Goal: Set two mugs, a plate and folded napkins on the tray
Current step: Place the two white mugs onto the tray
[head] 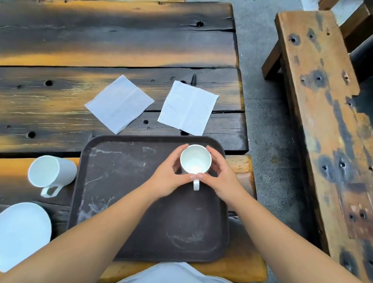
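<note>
1. A scorched plank table (113, 40) fills the left and middle of the scene.
2. A weathered wooden bench (325, 118) stands right, across a grey concrete floor (262, 115).

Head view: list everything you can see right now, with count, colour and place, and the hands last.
Dark brown rectangular plastic tray: one, on the table's near edge, centre.
White ceramic mug in the hands: one, upright at the tray's far right corner, handle toward the person.
White ceramic mug off the tray: one, on the table left of the tray.
Round white plate: one, near left on the table.
White paper napkins: two, lying flat beyond the tray, left and right.
Weathered wooden plank table: one.
Wooden bench: one, right.
Left hand and right hand: cupping the mug's sides.
</note>
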{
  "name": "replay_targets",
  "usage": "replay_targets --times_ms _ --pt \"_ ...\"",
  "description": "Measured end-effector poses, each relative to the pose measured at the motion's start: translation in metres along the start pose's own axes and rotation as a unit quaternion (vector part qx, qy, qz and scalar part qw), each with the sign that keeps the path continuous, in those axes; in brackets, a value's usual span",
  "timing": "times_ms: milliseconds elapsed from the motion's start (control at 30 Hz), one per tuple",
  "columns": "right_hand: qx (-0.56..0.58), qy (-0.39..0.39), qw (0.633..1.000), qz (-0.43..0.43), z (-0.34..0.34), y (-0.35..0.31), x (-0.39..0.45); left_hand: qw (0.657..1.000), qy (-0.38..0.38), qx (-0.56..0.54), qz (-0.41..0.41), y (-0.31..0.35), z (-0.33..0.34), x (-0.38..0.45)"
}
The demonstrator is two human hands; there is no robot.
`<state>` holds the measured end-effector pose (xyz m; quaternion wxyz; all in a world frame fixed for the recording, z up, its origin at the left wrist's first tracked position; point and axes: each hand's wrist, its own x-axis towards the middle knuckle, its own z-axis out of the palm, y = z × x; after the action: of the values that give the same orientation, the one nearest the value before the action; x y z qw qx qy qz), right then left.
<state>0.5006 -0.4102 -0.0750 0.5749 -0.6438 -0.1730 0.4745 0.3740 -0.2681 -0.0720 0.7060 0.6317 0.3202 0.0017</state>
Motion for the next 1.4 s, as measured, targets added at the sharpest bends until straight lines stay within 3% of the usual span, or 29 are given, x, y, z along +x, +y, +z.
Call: replay_targets --times_ms 300,500,1200,1400 --pt "0.035 0.003 0.999 0.013 -0.002 0.006 0.013 1.0 0.004 -0.016 0.0 -0.007 -0.003 0.011" --pt "0.002 -0.028 0.999 0.018 -0.002 0.008 0.016 1.0 -0.015 0.005 -0.003 -0.014 -0.006 0.015" --pt "-0.012 -0.028 1.0 0.006 0.001 0.009 0.013 1.0 -0.025 0.013 -0.007 -0.012 -0.009 0.007" --pt "-0.052 -0.029 0.998 0.017 -0.002 0.007 0.015 0.997 -0.014 0.068 -0.016 -0.006 -0.007 0.003"
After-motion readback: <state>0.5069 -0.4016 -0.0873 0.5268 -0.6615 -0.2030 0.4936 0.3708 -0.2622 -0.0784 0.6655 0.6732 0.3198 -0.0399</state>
